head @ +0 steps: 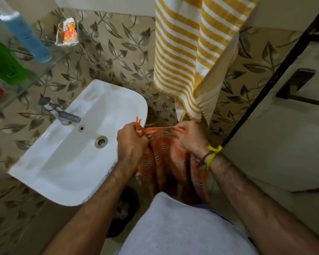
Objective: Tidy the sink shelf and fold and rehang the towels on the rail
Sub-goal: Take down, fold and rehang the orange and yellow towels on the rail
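Our grey shirt (182,227) fills the bottom edge; just above it the orange towel (166,159) hangs between our hands, right of the sink (77,144). Left hand (131,142) fingers clamped on one fringed top corner, right hand (191,138) fingers pinching the other. Top edge sags and is bunched. We judge: draw corners apart until taut, match them, then halve. Yellow towel (188,52) hangs on the wall beyond, lower hem uneven. Glass shelf (35,78) top left, bottles on it
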